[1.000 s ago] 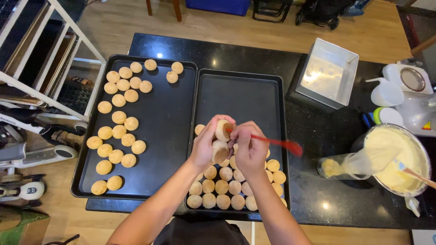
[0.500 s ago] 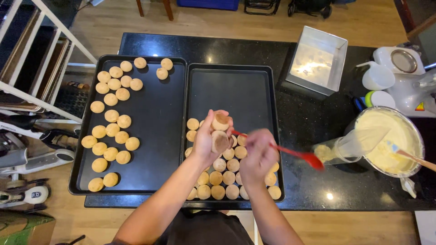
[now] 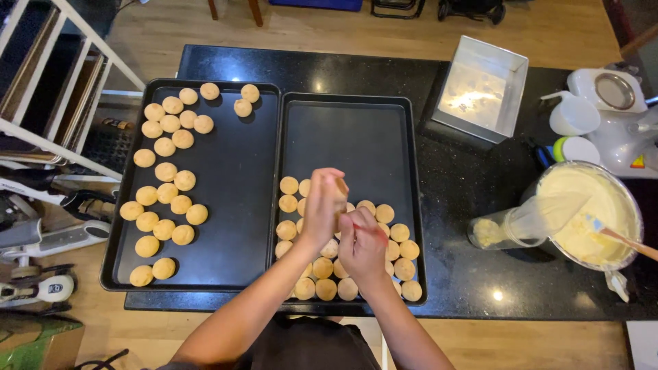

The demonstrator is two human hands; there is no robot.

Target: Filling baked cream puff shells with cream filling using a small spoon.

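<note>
**Puff held up over the right-hand tray**

Black polished stone worktop (image 3: 466, 171), wood floor behind it, a white rack at the far left. Two dark baking trays are set side by side, touching along the long edges. The left tray (image 3: 226, 253) carries approx. two dozen round golden puffs (image 3: 171, 199) in loose columns along its left side, plus a few at the top edge. The right tray (image 3: 356, 137) is filled only at the near end, w/ a tight cluster of puffs (image 3: 404, 250); its far half is bare.

One puff (image 3: 339, 186) is held above the right tray, lifted off the cluster, gripped in the left hand (image 3: 321, 209), fingers curled round it. It is turned toward the right hand, prob. so its side or base can be reached. It looks pale gold, rounded, dry-crusted, same size as the rest.

The right hand (image 3: 362, 247) is clenched on a thin red tool (image 3: 363, 227), only a short stretch of which is seen; what kind of tool cannot be told. Its tip seems to point at the held puff.

At right, within reach: a metal bowl of pale yellow cream (image 3: 589, 212) w/ a wooden-handled spatula (image 3: 627, 240), a clear piping bag (image 3: 528, 223) lying against it, a square metal tin (image 3: 480, 89), a white jug (image 3: 574, 115).
</note>
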